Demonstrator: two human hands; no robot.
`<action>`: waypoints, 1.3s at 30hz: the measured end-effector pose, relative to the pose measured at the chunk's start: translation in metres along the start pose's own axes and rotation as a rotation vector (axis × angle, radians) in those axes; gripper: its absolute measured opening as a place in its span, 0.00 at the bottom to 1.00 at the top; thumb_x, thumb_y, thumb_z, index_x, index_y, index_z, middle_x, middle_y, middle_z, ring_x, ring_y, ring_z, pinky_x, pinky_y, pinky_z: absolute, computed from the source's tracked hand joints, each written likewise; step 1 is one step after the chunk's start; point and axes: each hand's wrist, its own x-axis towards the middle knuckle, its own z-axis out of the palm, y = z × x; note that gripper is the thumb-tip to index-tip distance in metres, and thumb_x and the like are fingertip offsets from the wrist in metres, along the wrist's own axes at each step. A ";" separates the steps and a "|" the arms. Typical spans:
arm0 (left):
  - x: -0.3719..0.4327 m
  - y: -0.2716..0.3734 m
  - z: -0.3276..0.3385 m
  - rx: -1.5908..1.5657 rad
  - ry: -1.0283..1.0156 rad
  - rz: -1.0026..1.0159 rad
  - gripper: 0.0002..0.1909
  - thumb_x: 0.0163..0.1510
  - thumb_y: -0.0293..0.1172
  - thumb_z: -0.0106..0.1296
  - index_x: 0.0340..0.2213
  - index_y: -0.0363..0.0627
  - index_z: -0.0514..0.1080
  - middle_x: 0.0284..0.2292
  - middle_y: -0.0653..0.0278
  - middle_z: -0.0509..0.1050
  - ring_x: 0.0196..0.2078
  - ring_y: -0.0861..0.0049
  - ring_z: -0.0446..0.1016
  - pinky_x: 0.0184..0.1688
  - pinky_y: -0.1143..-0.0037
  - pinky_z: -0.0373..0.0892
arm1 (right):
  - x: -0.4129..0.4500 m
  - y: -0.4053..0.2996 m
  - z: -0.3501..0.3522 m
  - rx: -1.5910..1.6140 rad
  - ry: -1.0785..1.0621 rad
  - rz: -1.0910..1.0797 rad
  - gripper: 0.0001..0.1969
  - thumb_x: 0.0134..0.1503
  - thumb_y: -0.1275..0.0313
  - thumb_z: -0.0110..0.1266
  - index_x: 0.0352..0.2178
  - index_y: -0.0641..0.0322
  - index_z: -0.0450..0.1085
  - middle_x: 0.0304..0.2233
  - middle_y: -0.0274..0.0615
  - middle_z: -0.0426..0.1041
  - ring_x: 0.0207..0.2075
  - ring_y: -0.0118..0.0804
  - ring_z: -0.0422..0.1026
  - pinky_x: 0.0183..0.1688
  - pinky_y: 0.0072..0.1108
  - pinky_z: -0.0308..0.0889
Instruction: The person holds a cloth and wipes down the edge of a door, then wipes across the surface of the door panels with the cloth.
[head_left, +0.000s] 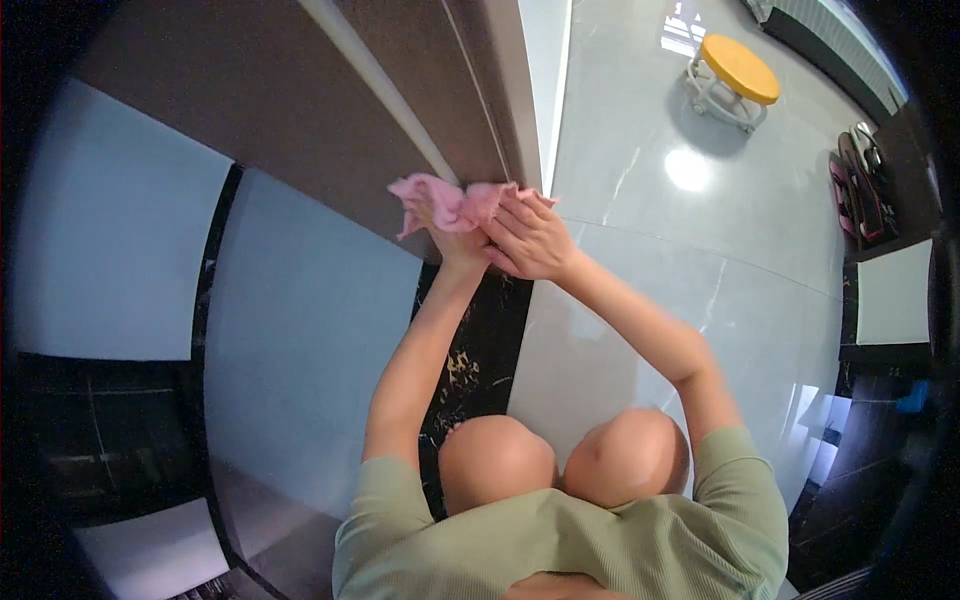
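Note:
A crumpled pink cloth (435, 196) is held against the lower part of a brown door panel (247, 82). My left hand (459, 238) grips the cloth, and its fingers are largely covered by the folds. Beside it, my right hand (536, 238) presses the other half of the cloth near the door's edge (517, 82), with fingertips over the fabric. Both hands touch or nearly touch at the thumbs. A pale raised strip (382, 86) runs along the panel down to the cloth.
Below the hands lies a black marble threshold (480, 345) with gold veining. Glossy grey tiles (622, 300) spread to the right. A yellow-topped stool on casters (739, 67) stands further off. Several shoes (859, 180) are at the far right. My bent knees (499, 457) are close in front.

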 end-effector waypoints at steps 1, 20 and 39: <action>0.019 0.030 0.022 0.091 0.103 0.077 0.22 0.55 0.44 0.36 0.42 0.37 0.58 0.41 0.57 0.65 0.43 0.70 0.65 0.49 0.73 0.60 | 0.014 0.010 -0.008 -0.024 -0.007 0.011 0.23 0.48 0.58 0.46 0.41 0.64 0.66 0.42 0.46 0.66 0.51 0.50 0.59 0.55 0.38 0.49; 0.116 0.302 0.098 1.067 -0.045 0.669 0.39 0.53 0.54 0.33 0.54 0.31 0.45 0.56 0.41 0.44 0.58 0.43 0.42 0.56 0.54 0.41 | 0.240 0.012 -0.180 1.144 0.523 0.510 0.34 0.52 0.61 0.39 0.51 0.82 0.45 0.50 0.62 0.55 0.49 0.55 0.59 0.52 0.27 0.53; 0.244 0.652 0.284 -0.114 -0.223 -0.372 0.21 0.58 0.42 0.27 0.41 0.39 0.62 0.36 0.62 0.68 0.39 0.77 0.68 0.40 0.77 0.66 | 0.462 0.077 -0.511 0.863 0.618 1.389 0.18 0.47 0.76 0.54 0.42 0.64 0.65 0.29 0.35 0.72 0.29 0.22 0.70 0.25 0.11 0.65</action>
